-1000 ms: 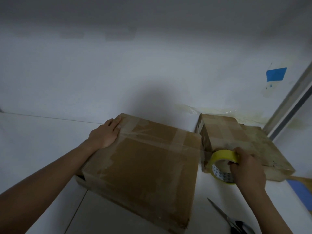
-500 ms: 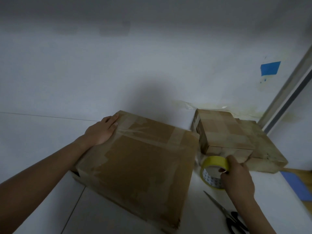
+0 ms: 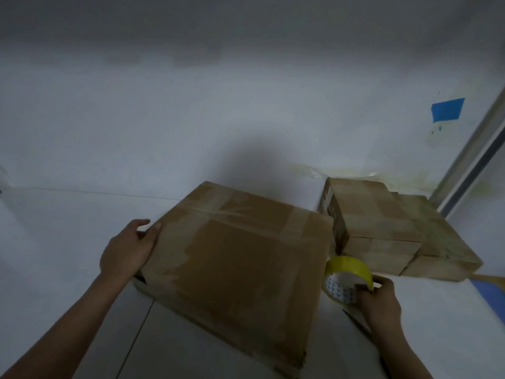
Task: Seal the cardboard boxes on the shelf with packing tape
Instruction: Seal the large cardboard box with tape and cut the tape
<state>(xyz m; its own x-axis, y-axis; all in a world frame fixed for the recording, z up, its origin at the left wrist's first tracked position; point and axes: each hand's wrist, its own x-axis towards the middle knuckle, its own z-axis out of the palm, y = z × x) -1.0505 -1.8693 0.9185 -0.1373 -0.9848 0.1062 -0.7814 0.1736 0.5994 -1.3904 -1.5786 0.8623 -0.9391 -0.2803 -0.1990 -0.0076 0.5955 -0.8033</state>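
A large flat cardboard box (image 3: 240, 258) lies on the white shelf (image 3: 68, 222), with clear tape strips across its top. My left hand (image 3: 128, 248) rests against the box's left edge, fingers loosely extended. My right hand (image 3: 378, 299) grips a yellow roll of packing tape (image 3: 345, 277) just right of the box's near right side. Two smaller taped cardboard boxes (image 3: 382, 225) sit together at the back right.
Scissors (image 3: 358, 324) lie on the shelf under my right forearm, mostly hidden. A white wall (image 3: 218, 105) stands behind, with a blue tape patch (image 3: 448, 109) on it. A metal post (image 3: 475, 157) rises at the right. A blue object (image 3: 489, 292) lies at the right edge.
My left hand has slid off the box's far left corner down to its left edge. My right hand with the tape roll has stayed beside the box. The camera has shifted slightly.
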